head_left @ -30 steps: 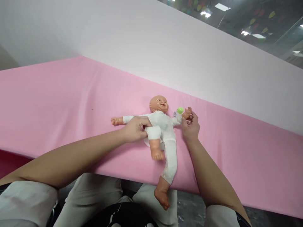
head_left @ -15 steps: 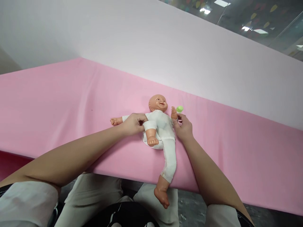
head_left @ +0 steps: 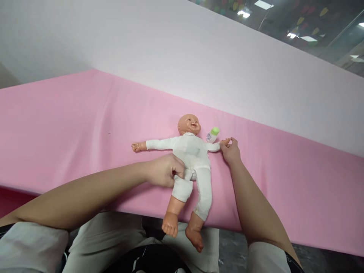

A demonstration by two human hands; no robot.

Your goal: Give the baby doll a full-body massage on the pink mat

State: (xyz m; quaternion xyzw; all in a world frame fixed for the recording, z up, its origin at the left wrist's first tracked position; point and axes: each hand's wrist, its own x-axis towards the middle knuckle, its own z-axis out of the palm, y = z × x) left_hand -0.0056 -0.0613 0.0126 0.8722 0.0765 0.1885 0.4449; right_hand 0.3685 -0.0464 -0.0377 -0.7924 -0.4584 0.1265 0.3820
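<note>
A baby doll [head_left: 193, 155] in a white suit lies on its back on the pink cloth [head_left: 71, 125], arms spread, both legs hanging over the near edge. My left hand [head_left: 165, 170] grips the doll's thigh at the hip on its left side in view. My right hand [head_left: 231, 151] pinches the doll's small hand at the right. A little white bottle with a green cap [head_left: 212, 134] lies beside the doll's head, just beyond my right hand.
A pale wall panel [head_left: 199, 64] rises behind the pink surface. My knees in light trousers [head_left: 113, 239] sit below the near edge, with dark floor [head_left: 230, 246] to the right. Ceiling lights show at the top right.
The doll's bent leg has been brought down straight over the edge by my left hand. My right hand pulled the doll's raised arm back out to the side.
</note>
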